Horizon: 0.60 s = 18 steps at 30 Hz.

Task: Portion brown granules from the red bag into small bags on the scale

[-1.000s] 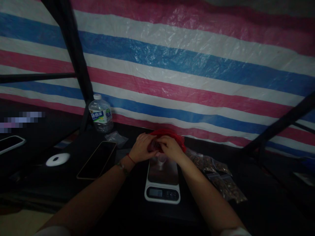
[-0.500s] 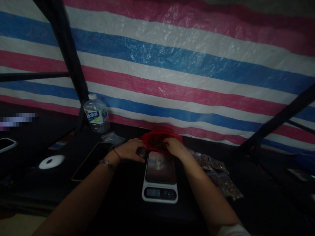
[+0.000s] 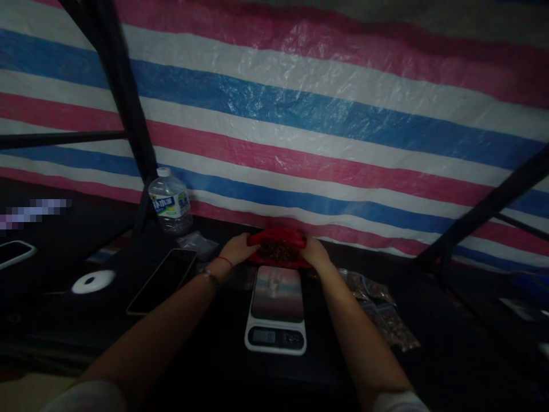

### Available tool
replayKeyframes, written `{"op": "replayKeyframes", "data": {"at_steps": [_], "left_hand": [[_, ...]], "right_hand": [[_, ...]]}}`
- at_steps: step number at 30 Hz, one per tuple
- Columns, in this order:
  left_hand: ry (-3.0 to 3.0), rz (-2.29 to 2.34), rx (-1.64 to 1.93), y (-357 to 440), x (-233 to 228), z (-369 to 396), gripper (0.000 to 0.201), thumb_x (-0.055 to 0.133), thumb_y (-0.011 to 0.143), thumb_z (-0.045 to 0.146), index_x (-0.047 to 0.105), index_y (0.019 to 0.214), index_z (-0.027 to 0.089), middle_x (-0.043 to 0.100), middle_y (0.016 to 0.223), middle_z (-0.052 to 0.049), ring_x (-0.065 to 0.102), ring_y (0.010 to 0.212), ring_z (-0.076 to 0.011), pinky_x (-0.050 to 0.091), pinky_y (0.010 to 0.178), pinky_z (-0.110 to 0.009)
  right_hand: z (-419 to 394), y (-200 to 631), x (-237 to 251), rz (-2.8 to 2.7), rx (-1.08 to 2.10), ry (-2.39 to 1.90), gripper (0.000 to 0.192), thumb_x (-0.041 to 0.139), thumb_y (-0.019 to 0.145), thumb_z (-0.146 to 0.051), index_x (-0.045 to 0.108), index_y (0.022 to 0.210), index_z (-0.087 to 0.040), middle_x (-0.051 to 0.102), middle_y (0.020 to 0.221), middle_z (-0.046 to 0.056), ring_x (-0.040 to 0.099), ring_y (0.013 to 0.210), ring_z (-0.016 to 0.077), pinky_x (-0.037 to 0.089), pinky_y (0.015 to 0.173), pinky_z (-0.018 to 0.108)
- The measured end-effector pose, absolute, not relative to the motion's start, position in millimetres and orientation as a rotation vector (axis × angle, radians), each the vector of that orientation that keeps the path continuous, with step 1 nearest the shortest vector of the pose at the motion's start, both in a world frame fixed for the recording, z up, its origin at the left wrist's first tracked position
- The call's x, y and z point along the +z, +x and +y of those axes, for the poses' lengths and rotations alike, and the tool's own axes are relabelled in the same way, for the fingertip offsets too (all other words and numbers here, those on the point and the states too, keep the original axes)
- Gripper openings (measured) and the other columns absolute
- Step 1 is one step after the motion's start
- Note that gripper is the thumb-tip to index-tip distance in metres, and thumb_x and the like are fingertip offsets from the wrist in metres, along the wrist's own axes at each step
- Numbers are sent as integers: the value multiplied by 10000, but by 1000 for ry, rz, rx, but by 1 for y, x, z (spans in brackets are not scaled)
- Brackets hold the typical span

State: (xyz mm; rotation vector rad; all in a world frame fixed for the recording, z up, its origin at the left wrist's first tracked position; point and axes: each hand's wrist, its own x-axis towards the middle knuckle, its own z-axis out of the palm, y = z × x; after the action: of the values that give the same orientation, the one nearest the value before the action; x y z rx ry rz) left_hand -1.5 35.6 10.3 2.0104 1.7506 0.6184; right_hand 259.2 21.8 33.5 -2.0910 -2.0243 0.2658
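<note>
A red plastic bag (image 3: 279, 234) stands behind the scale with its mouth spread, small brown pieces (image 3: 278, 250) inside. My left hand (image 3: 238, 250) grips its left edge, and my right hand (image 3: 314, 252) grips the right edge; both sets of fingers are partly hidden by the bag. Just in front is a white kitchen scale (image 3: 276, 309) with a shiny plate and a small display too dim to read. To the right of my right forearm lie several small clear zip bags (image 3: 392, 323) filled with brown pieces.
A large clear bottle (image 3: 170, 201) stands at the back left, by a black frame post (image 3: 128, 109). Flat clear bags (image 3: 198, 246) and a dark phone (image 3: 163, 281) lie left of my hand. A white round object (image 3: 93, 281) is further left. Striped sheeting (image 3: 300, 143) hangs behind.
My right hand has come out from the brown pieces to the bag's right edge. My left hand has left the small clear bag beside the scale and taken the red bag's left edge.
</note>
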Motion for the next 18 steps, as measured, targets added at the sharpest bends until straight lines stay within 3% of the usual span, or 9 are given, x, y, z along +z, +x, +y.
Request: {"op": "replayKeyframes", "data": {"at_steps": [3, 8, 13, 18], "left_hand": [[2003, 1684, 597, 10, 25, 42, 315, 544, 799, 422, 699, 838, 150, 715, 870, -112, 674, 795, -231, 476, 673, -269], [1959, 1619, 973, 26, 54, 41, 329, 534, 805, 376, 688, 984, 147, 716, 916, -81, 660, 805, -201, 486, 720, -260], [2005, 1724, 801, 22, 51, 43, 281, 541, 770, 353, 697, 882, 148, 708, 861, -96, 659, 807, -234, 485, 734, -291], [1933, 1775, 861, 8, 38, 44, 294, 517, 757, 270, 669, 982, 156, 710, 935, -91, 660, 838, -217, 480, 723, -274]], "right_hand": [[28, 263, 32, -2026, 327, -2015, 305, 449, 893, -283, 684, 1018, -135, 697, 1026, 170, 646, 997, 254, 460, 855, 310], [23, 258, 47, -1867, 188, -1795, 352, 460, 861, -227, 595, 1170, -128, 682, 1095, 145, 626, 1022, 233, 453, 878, 297], [22, 257, 49, -1876, 245, -1785, 349, 474, 850, -229, 614, 1157, -138, 684, 1081, 133, 630, 1012, 235, 450, 893, 309], [25, 264, 43, -1885, 271, -1847, 338, 484, 828, -192, 645, 1116, -120, 692, 1065, 149, 635, 1018, 243, 447, 897, 308]]}}
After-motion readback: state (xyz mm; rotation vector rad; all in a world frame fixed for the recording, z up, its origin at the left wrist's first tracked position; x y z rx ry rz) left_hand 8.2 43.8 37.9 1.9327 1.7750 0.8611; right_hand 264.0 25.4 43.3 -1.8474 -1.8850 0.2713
